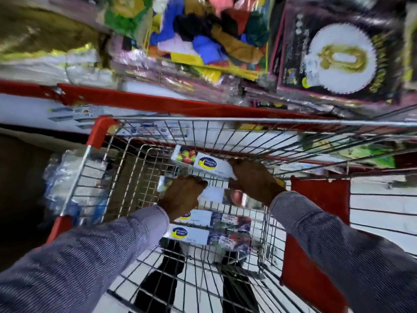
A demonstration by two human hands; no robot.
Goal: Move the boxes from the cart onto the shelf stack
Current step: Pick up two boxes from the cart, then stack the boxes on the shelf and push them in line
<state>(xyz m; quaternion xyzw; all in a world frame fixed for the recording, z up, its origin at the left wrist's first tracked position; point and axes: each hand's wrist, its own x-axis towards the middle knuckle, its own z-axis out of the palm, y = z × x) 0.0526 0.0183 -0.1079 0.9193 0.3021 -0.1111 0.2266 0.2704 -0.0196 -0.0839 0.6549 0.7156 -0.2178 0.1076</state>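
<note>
Both my arms reach down into a wire shopping cart with red corners. My right hand grips the right end of a long white box with a fruit picture and a blue oval logo, tilted up off the pile. My left hand closes over the left part of a second white box just below it. Two more of the same boxes lie flat at the cart's bottom, nearer to me. The image is blurred.
A red-edged shelf runs across just beyond the cart, stacked with packets of coloured balloons and a black pack with a gold zero. A red child-seat flap hangs at the cart's right. Wrapped bottles sit left of the cart.
</note>
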